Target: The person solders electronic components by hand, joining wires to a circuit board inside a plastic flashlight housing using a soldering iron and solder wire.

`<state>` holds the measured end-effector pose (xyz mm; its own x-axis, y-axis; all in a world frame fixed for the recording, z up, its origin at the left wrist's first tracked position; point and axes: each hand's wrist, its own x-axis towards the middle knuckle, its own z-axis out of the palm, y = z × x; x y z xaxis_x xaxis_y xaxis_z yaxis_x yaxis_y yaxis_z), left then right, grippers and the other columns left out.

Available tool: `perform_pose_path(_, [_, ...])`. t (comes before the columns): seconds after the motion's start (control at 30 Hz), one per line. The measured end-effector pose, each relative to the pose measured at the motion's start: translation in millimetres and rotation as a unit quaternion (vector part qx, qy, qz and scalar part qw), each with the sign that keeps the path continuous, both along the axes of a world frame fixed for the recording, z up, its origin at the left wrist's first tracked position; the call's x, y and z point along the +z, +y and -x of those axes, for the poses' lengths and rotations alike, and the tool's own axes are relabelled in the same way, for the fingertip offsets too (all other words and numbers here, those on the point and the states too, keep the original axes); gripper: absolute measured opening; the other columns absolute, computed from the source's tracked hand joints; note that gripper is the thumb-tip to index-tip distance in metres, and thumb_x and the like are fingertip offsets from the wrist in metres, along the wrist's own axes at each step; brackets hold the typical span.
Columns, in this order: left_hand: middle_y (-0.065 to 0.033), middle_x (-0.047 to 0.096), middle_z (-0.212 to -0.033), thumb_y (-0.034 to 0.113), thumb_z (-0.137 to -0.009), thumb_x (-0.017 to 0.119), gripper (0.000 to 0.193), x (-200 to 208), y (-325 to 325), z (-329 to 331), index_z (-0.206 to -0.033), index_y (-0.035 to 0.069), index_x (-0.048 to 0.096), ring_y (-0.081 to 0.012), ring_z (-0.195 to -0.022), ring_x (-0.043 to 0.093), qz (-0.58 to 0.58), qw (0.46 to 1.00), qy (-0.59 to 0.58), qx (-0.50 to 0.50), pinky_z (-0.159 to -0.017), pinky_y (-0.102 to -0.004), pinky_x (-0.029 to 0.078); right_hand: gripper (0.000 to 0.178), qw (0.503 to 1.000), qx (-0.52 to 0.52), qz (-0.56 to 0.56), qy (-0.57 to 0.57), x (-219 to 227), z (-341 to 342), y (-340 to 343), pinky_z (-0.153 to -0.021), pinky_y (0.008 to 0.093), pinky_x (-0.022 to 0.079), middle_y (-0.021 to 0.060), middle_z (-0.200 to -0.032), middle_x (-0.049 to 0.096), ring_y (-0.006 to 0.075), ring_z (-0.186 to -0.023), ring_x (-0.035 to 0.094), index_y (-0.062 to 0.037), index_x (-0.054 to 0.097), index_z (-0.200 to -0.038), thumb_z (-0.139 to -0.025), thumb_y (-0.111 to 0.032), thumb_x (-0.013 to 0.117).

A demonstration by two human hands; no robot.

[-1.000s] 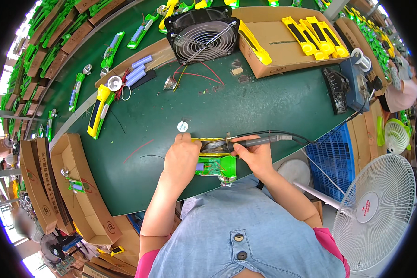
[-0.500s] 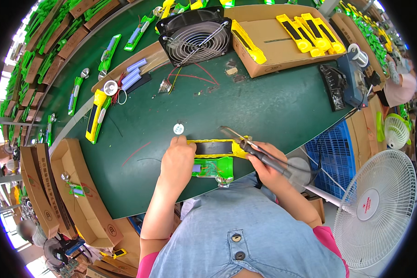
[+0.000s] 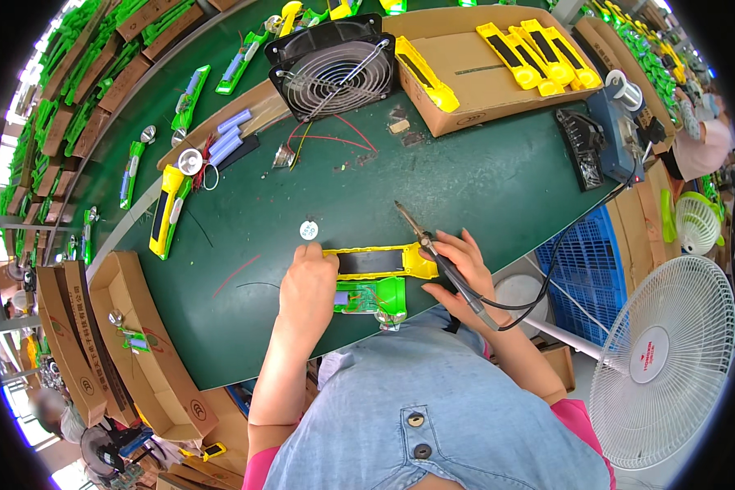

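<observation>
The yellow shell (image 3: 370, 251) is being steadied at its left end by the left hand (image 3: 309, 282), whose fingers are being curled closed over it; the fingertips are hidden, so how firmly it is being pinched cannot be told. Crosswise in the right hand (image 3: 468, 271), the soldering iron (image 3: 464, 288) is being held loosely, fingers half open and thumb spread away from the handle. The shell is lying between the hands, its right end near the right thumb, though contact there cannot be made out; the green casing (image 3: 394, 292) is lying just below it, on the wearer's side. Good handling is probably being served by the tip's being pointed outward over the bench, away from both fingers and plastic, while the shell is being pressed level and the casing's thin wires are being left unstrained.
</observation>
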<state>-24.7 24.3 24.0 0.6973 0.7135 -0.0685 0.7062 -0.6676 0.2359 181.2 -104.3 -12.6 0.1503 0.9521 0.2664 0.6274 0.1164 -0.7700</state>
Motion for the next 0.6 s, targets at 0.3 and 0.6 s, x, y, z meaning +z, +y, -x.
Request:
perform_pose_path(0.3, [-0.0097,0.051,-0.078,0.004,-0.064,0.056,0.008,35.4,-10.4,-7.5,-0.070,0.003,0.060,-0.0244,-0.079,0.052,-0.051,0.996,0.020,-0.069,-0.066,-0.0355,0.044,0.055,1.000,-0.002,-0.023,0.017,0.2,-1.3,5.8,-0.101,0.0493,0.030,0.0103,-0.110,0.058,0.0251,-0.109,0.052,-0.0080,0.047,-0.116,-0.066,-0.006,0.072])
perform_pose_path(0.6, [-0.0064,0.052,-0.080,0.005,-0.064,0.062,0.008,7.3,-18.6,-13.3,-0.071,0.005,0.061,-0.0236,-0.080,0.052,0.061,0.967,-0.157,-0.190,-0.069,-0.0343,0.042,0.054,1.000,0.005,-0.015,0.019,-0.9,-0.8,6.3,-0.100,0.0487,0.032,0.0124,-0.111,0.057,0.0260,-0.107,0.053,-0.0071,0.047,-0.115,-0.067,-0.006,0.071])
